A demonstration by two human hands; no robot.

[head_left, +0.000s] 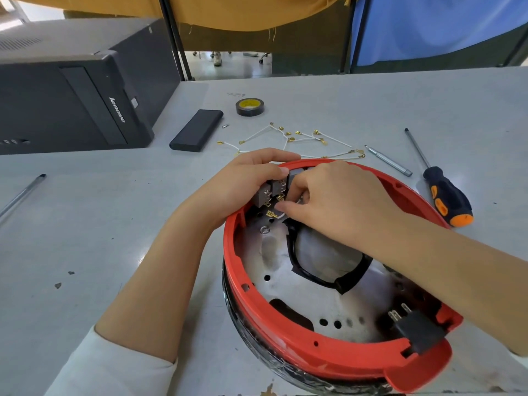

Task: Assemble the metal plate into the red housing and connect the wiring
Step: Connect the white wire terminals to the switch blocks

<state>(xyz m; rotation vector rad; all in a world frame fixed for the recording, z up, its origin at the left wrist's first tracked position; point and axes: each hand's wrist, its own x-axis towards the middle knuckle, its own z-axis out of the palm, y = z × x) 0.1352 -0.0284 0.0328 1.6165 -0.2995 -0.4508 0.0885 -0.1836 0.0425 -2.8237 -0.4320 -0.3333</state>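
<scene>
**Two hands working at the switch block on the far rim of a red housing**

The left hand [243, 178] is gripping a grey switch block [270, 191] with brass tabs, fingers curled over its top and thumb side, holding it at the far rim of the red housing [285, 338]. The right hand [334, 195] is reaching in from the right, its fingertips [281, 206] pinching at a thin white wire [281, 216] ending in a brass connector [271, 214], just below the block.

Directly beneath both hands, the metal plate [288, 264] is lying flat inside the round housing, its surface scorched and pierced with holes. A black gasket loop [323, 281] is resting around the plate's central opening, just under the right wrist. On the near right of the housing, a black plug socket [414, 328] with metal prongs is sitting at the rim.

The housing is resting on a grey table [100, 224]. Beyond the hands, loose white wires [300, 138] with brass terminals are lying scattered, and past them a roll of black tape [249, 107] and a flat black case [196, 130]. To the right of the hands, a black-and-orange screwdriver [440, 190] and a slim metal bit [388, 160] are lying near the housing. Far to the left, a black computer tower [71, 90] is lying on its side, and a metal rod [21, 195] is lying nearer. Behind the table, yellow [228, 12] and blue cloth [428, 27] are hanging.
</scene>
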